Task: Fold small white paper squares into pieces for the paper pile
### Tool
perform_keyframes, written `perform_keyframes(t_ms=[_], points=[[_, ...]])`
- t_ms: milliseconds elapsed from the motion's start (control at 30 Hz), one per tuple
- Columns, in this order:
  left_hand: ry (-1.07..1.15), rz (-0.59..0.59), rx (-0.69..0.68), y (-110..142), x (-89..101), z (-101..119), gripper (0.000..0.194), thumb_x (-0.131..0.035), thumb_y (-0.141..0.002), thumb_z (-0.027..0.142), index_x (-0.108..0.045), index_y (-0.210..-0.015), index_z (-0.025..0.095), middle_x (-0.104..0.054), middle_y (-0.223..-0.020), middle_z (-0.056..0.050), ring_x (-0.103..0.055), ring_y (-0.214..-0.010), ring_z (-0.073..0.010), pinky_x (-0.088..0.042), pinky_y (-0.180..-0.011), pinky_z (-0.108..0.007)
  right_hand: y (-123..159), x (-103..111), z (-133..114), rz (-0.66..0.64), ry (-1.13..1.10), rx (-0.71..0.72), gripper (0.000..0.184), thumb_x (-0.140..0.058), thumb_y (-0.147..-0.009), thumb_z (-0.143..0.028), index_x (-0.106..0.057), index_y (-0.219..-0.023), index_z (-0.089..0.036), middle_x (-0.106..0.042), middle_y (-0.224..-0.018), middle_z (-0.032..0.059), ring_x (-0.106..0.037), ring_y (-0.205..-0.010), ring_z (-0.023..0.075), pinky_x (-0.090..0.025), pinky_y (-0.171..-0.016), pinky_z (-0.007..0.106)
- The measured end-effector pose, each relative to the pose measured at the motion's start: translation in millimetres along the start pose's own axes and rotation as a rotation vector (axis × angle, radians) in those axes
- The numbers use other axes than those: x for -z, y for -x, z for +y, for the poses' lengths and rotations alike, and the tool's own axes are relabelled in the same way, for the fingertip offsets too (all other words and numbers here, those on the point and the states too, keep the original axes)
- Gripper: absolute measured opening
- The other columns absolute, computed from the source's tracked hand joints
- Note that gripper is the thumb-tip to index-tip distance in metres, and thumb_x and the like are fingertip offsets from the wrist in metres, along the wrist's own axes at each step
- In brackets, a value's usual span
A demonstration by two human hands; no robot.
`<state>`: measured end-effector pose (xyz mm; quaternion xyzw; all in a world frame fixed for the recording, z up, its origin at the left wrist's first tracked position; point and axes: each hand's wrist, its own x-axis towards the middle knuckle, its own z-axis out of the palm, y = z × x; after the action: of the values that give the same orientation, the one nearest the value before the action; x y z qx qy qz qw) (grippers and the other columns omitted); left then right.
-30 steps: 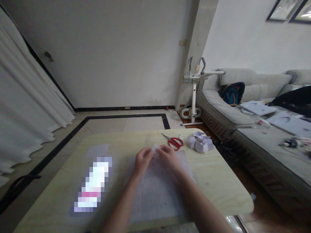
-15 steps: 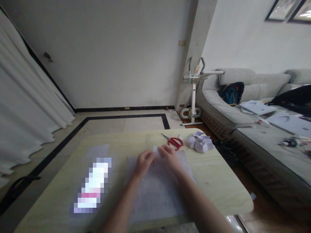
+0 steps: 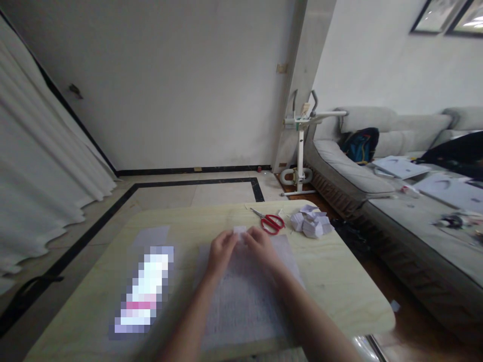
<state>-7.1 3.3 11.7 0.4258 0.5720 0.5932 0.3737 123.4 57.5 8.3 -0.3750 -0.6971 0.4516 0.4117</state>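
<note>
The left hand and the right hand meet over the far part of the tabletop, each with its fingers nearly closed on a small white slip. The slip is between the two hands, its upper part showing above the fingertips; its lower part is hidden, and how it is folded is too small to tell. The left fingers pinch its left side, the right fingers its right side.

Under the hands and forearms lies a large sheet with faint print, too blurred to read. Just beyond the right hand are the scissors, red handles toward the person, blades pointing away and to the left. Farther right, near the tabletop's edge, sits a cluster of folded white paper. To the left, well apart from the hands, a pale flat piece lies beyond a bright pixelated item whose details cannot be told.

Past the tabletop, a white exercise machine stands beside a grey sofa, which carries a dark backpack. A white curtain hangs at the left.
</note>
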Motion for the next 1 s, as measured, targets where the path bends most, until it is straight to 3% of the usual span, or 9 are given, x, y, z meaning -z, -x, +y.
perform_keyframes(t_ms=[133, 333, 400, 533, 600, 667, 800, 900, 1000], points=[[-0.071, 0.016, -0.014, -1, 2.1, 1, 0.028, -0.062, -0.075, 0.04, -0.066, -0.072, 0.013, -0.064, -0.065, -0.002, -0.057, -0.06, -0.0143, -0.043, -0.055, -0.021, 2, -3, -4, -0.013, 0.025, -0.018, 0.023, -0.052, -0.085, -0.03, -0.054, -0.066, -0.017, -0.056, -0.062, 0.0001, -0.051, -0.06, 0.013, -0.038, -0.055, 0.022], [-0.084, 0.052, -0.012, -2, 3.5, -5, 0.032, -0.06, -0.078, 0.043, -0.066, -0.072, 0.013, -0.065, -0.066, -0.004, -0.058, -0.059, -0.0148, -0.045, -0.056, -0.022, 5, -5, -11, -0.041, 0.054, -0.052, 0.025, -0.051, -0.085, -0.031, -0.055, -0.065, -0.016, -0.055, -0.062, -0.0001, -0.05, -0.061, 0.0127, -0.036, -0.054, 0.022], [-0.099, 0.046, -0.024, -3, 4.4, -9, 0.032, -0.058, -0.079, 0.043, -0.066, -0.08, 0.012, -0.066, -0.071, -0.005, -0.06, -0.061, -0.0158, -0.047, -0.057, -0.024, 4, -4, -10, -0.035, 0.042, -0.042, 0.025, -0.051, -0.084, -0.031, -0.053, -0.063, -0.017, -0.053, -0.06, -0.0008, -0.049, -0.059, 0.0125, -0.035, -0.053, 0.022], [-0.293, 0.166, -0.337, -6, 7.8, -14, 0.036, -0.06, -0.08, 0.033, -0.059, -0.111, 0.016, -0.065, -0.1, -0.01, -0.062, -0.085, -0.0198, -0.051, -0.074, -0.03, 2, -1, -5, 0.019, 0.012, -0.019, 0.026, -0.052, -0.083, -0.032, -0.05, -0.062, -0.018, -0.052, -0.059, -0.0013, -0.047, -0.058, 0.0125, -0.036, -0.053, 0.023], [-0.406, 0.111, -0.508, -7, 9.0, -15, 0.035, -0.059, -0.08, 0.026, -0.059, -0.114, 0.018, -0.061, -0.111, -0.011, -0.058, -0.103, -0.0219, -0.047, -0.088, -0.035, 2, -2, -1, 0.034, 0.023, -0.012, 0.026, -0.052, -0.083, -0.032, -0.05, -0.062, -0.017, -0.052, -0.059, -0.0013, -0.047, -0.057, 0.0124, -0.035, -0.053, 0.022], [-0.458, -0.018, -0.564, -7, 9.2, -17, 0.032, -0.055, -0.082, 0.021, -0.061, -0.113, 0.019, -0.061, -0.115, -0.01, -0.054, -0.111, -0.0218, -0.042, -0.097, -0.036, 3, -5, 1, 0.039, 0.065, 0.0, 0.026, -0.052, -0.083, -0.031, -0.051, -0.061, -0.017, -0.051, -0.057, -0.0015, -0.046, -0.056, 0.0119, -0.033, -0.051, 0.022], [-0.436, -0.136, -0.459, -6, 7.8, -21, 0.032, -0.052, -0.083, 0.021, -0.061, -0.114, 0.017, -0.064, -0.115, -0.01, -0.057, -0.109, -0.022, -0.043, -0.096, -0.035, 5, -10, 0, -0.007, 0.105, 0.046, 0.027, -0.052, -0.085, -0.031, -0.054, -0.063, -0.016, -0.053, -0.059, -0.0014, -0.047, -0.056, 0.0113, -0.032, -0.051, 0.021], [-0.383, -0.128, -0.315, -3, 6.6, -18, 0.027, -0.054, -0.083, 0.029, -0.065, -0.104, 0.016, -0.069, -0.101, -0.01, -0.064, -0.095, -0.0232, -0.049, -0.084, -0.033, 6, -8, -3, -0.058, 0.048, 0.06, 0.022, -0.053, -0.085, -0.033, -0.058, -0.07, -0.017, -0.057, -0.065, -0.0009, -0.05, -0.061, 0.0121, -0.037, -0.055, 0.022], [-0.261, -0.065, -0.172, -1, 5.0, -10, 0.027, -0.052, -0.085, 0.036, -0.067, -0.089, 0.015, -0.07, -0.079, -0.007, -0.066, -0.075, -0.021, -0.05, -0.068, -0.028, 3, -3, -3, 0.043, 0.015, 0.032, 0.022, -0.054, -0.083, -0.034, -0.055, -0.069, -0.017, -0.055, -0.064, -0.001, -0.05, -0.06, 0.0128, -0.038, -0.055, 0.023]])
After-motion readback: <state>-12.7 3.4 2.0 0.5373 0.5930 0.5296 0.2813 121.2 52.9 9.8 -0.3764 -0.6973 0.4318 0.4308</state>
